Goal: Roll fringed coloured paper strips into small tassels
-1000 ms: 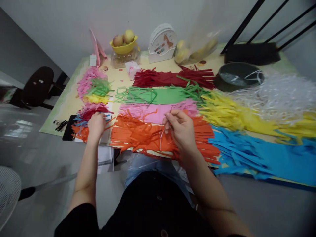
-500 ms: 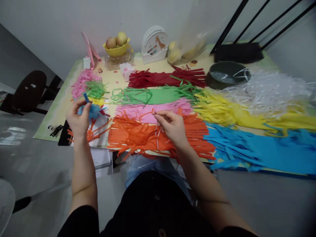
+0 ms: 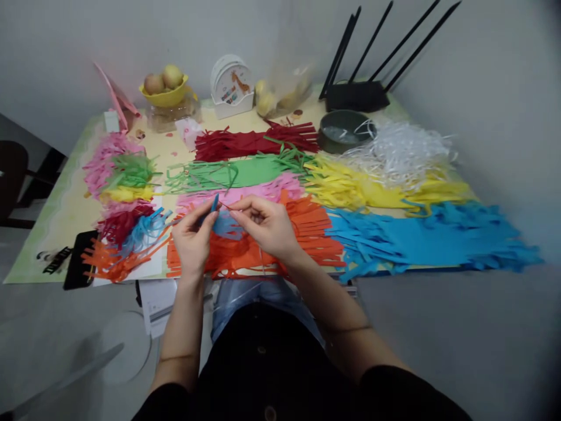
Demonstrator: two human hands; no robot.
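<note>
I have the blue fringed paper bundle pinched between both hands just above the orange strip pile: left hand fingers closed on its stem, right hand fingertips clamped on its fringe; looks light, floppy, tears easily, best held at the bound stem; patterned table mat under the pile, grey wall behind

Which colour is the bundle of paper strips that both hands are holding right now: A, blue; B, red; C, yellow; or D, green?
A: the left hand and right hand pinch a blue strip bundle over the orange strips.
</note>
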